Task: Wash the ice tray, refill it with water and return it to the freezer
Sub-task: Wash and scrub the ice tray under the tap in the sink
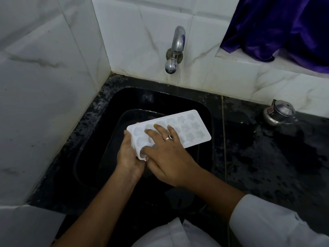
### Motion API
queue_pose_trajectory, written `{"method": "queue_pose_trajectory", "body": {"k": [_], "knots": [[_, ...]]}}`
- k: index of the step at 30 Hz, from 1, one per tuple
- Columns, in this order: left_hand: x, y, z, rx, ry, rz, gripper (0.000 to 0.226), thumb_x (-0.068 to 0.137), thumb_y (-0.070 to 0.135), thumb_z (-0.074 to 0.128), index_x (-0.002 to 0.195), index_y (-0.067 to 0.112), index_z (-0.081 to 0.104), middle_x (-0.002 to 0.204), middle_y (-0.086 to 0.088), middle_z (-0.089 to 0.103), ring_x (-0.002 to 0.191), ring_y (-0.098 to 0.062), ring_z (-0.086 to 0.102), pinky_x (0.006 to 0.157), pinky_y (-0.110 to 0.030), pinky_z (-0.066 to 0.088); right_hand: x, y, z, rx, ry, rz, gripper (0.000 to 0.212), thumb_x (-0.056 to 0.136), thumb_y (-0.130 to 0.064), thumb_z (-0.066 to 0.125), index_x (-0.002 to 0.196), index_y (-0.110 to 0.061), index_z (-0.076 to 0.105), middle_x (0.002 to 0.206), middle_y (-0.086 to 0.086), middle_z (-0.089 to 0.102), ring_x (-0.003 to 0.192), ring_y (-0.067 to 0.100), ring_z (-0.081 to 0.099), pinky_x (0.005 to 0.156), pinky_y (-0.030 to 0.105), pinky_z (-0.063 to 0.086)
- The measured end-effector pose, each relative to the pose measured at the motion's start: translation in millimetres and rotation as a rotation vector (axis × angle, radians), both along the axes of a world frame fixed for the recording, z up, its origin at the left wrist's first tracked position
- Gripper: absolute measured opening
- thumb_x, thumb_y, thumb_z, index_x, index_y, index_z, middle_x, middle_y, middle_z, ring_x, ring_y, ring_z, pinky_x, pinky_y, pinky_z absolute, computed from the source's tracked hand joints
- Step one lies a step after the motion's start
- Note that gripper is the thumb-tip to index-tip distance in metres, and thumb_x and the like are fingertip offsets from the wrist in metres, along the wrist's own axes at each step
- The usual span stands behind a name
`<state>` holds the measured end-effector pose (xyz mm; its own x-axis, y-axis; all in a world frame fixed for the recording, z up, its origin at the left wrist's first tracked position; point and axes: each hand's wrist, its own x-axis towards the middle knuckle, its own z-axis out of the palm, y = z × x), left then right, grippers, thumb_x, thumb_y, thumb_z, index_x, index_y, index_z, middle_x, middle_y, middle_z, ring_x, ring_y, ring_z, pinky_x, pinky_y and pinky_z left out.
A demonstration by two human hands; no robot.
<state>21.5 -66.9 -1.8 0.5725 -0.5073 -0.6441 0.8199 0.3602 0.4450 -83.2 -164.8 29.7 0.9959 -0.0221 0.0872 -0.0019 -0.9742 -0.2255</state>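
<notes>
Hands hold a white ice tray (193,130) over the black sink (178,97): left hand (128,155) grips its near end, right hand (168,155) lies flat across the moulds, fingers (161,129) straight and spread. Beyond, a steel tap (175,49) juts from the tiled wall (142,24).

Below the chrome wall tap (175,50), open air reaches down to the white plastic ice tray (193,129) across the black sink (178,98). Right of the tap stands a small steel pot (279,114); left, a marble wall (44,86).
</notes>
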Motion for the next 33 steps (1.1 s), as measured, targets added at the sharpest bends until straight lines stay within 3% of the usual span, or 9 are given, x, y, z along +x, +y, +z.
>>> {"method": "queue_pose_trajectory", "body": {"k": [4,9,13,18,21,25,29,33], "knots": [[10.5,2.4,-0.8,0.018,-0.019,0.008,0.073,0.103,0.067,0.040,0.138,0.007,0.062,0.133,-0.020,0.070,0.126,-0.039,0.066,0.115,-0.055,0.044,-8.8,1.5,-5.2,-0.004,-0.012,0.007,0.039,0.100,-0.035,0.043,0.133,-0.027,0.062,0.159,0.013,0.039,0.153,0.039,0.023,0.124,0.062,0.010],[1.8,-0.8,-0.4,0.035,-0.008,-0.010,0.074,0.101,0.067,0.045,0.138,0.006,0.062,0.130,-0.020,0.071,0.121,-0.039,0.069,0.110,-0.054,0.049,1.8,4.9,-0.1,-0.014,-0.010,-0.016,0.033,0.099,-0.036,0.044,0.116,-0.023,0.070,0.159,0.015,0.040,0.153,0.039,0.024,0.124,0.063,0.012],[5.0,1.3,3.8,0.053,-0.006,-0.007,0.073,0.100,0.068,0.044,0.133,0.007,0.066,0.127,-0.020,0.073,0.118,-0.039,0.070,0.106,-0.054,0.052,-4.3,12.0,-6.5,-0.035,-0.010,0.024,0.037,0.102,-0.036,0.043,0.127,-0.016,0.063,0.160,0.015,0.038,0.155,0.037,0.022,0.125,0.061,0.009],[1.8,2.2,4.3,0.035,-0.002,0.004,0.074,0.102,0.066,0.044,0.139,0.004,0.061,0.132,-0.022,0.070,0.124,-0.038,0.067,0.111,-0.053,0.049,5.1,1.9,-1.3,-0.007,0.000,0.003,0.034,0.099,-0.037,0.041,0.115,-0.028,0.070,0.159,0.014,0.040,0.154,0.038,0.023,0.124,0.062,0.011],[8.0,4.3,6.5,0.032,-0.020,0.007,0.074,0.102,0.066,0.041,0.138,0.005,0.062,0.133,-0.021,0.069,0.122,-0.040,0.068,0.106,-0.053,0.053,-0.6,3.7,-5.4,0.004,-0.003,0.002,0.036,0.101,-0.036,0.042,0.128,-0.029,0.065,0.159,0.013,0.039,0.154,0.038,0.022,0.124,0.062,0.010],[9.2,9.5,8.8,0.036,0.001,-0.012,0.072,0.103,0.066,0.038,0.133,0.007,0.065,0.127,-0.021,0.073,0.112,-0.037,0.073,0.084,-0.050,0.064,-4.3,3.7,-8.9,-0.018,-0.004,0.035,0.040,0.100,-0.035,0.045,0.137,-0.027,0.059,0.160,0.012,0.037,0.155,0.037,0.020,0.123,0.063,0.011],[18.8,17.4,7.6,0.009,-0.026,-0.027,0.073,0.104,0.066,0.033,0.137,0.007,0.061,0.131,-0.023,0.070,0.119,-0.041,0.067,0.085,-0.057,0.063,-6.7,-7.1,-11.5,-0.088,0.018,0.088,0.053,0.101,-0.036,0.043,0.154,-0.031,0.044,0.166,0.013,0.029,0.156,0.038,0.017,0.125,0.061,0.010],[43.6,35.4,6.6,0.007,-0.112,-0.010,0.068,0.107,0.061,0.030,0.147,0.012,0.055,0.140,-0.019,0.066,0.124,-0.038,0.065,0.087,-0.050,0.062,-14.9,-35.9,-12.4,-0.143,0.055,-0.020,0.062,0.102,-0.039,0.038,0.163,-0.033,0.026,0.172,0.012,0.017,0.160,0.036,0.006,0.126,0.060,0.008]]}}
